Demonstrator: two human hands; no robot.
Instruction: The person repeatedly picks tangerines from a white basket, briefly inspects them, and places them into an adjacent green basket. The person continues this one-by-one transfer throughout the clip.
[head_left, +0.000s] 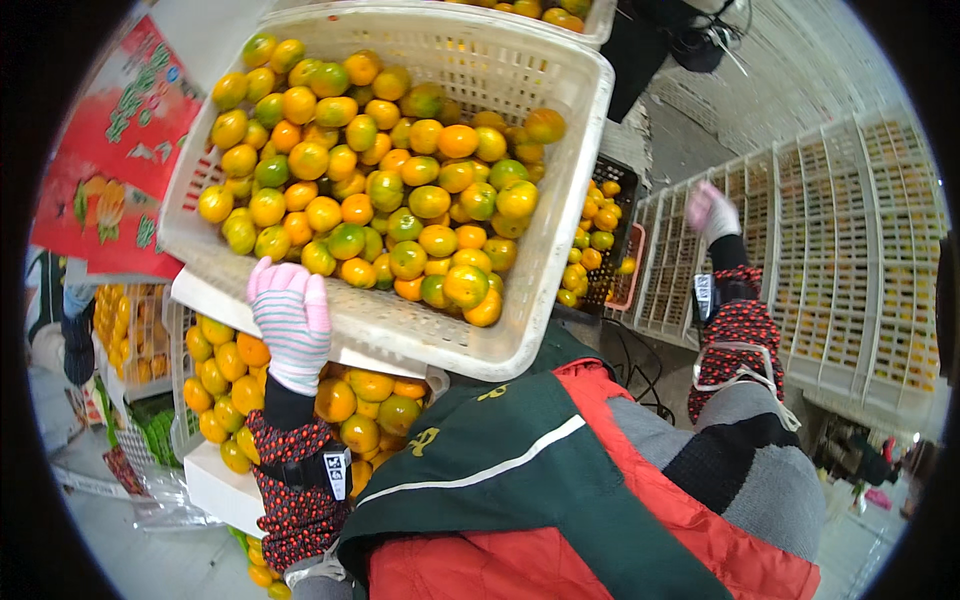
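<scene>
A large white plastic crate (574, 225) stands tilted before me, with many orange and green-tinged mandarins (386, 191) in it. My left hand (291, 322), in a pink and white striped glove, is at its near rim, with the fingertips close to the fruit. The palm side is hidden, so a grip on the rim or on a fruit cannot be made out. Off to the right, my right hand (714, 212) is blurred in front of a stack of white slatted crates (750, 202). I see nothing in it, but its inner side does not show.
Below my left arm is another crate of mandarins (371, 412). A black crate (600, 259) with fruit stands right of the large crate, cables (645, 375) on the floor nearby. Red printed cardboard (112, 150) lies at left. Another person's sleeve (78, 349) shows at the left edge.
</scene>
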